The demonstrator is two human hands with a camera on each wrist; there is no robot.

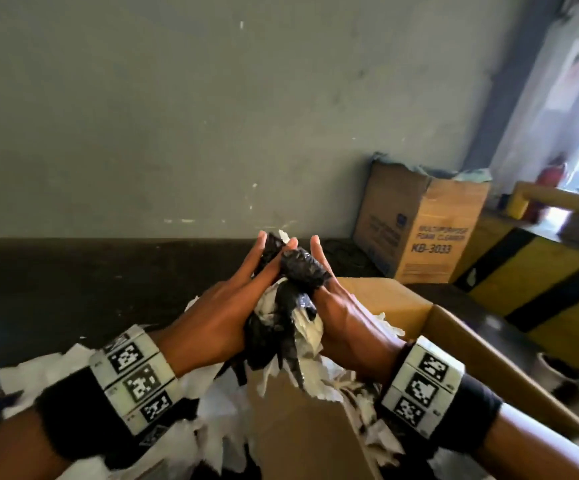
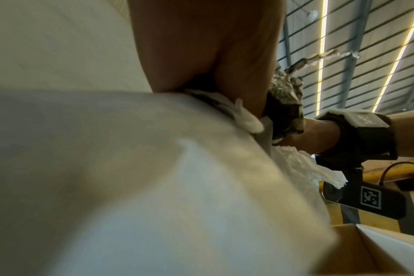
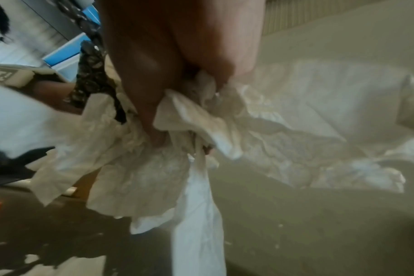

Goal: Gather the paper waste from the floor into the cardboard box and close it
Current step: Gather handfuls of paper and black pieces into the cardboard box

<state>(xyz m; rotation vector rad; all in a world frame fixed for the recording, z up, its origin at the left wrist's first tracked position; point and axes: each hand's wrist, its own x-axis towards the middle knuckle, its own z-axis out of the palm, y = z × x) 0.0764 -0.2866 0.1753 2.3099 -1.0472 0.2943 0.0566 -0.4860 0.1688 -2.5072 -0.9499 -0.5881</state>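
Observation:
A bundle of crumpled white paper and black wrinkled scraps (image 1: 288,317) is pressed between my two palms, just above the open cardboard box (image 1: 454,344). My left hand (image 1: 263,258) and right hand (image 1: 336,296) face each other with fingers straight and pointing away from me. Black scrap covers part of the right fingers. Loose paper ends hang down toward the box. In the left wrist view my left hand (image 2: 201,46) lies against the paper (image 2: 293,162), with the box wall (image 2: 366,252) below. In the right wrist view my right hand (image 3: 165,56) is sunk into white paper (image 3: 154,168).
More torn white paper (image 1: 38,368) lies on the dark floor to the left and around the box. A second cardboard box marked KB-3033 (image 1: 423,226) stands against the grey wall at right. Beside it runs a yellow and black barrier (image 1: 540,271).

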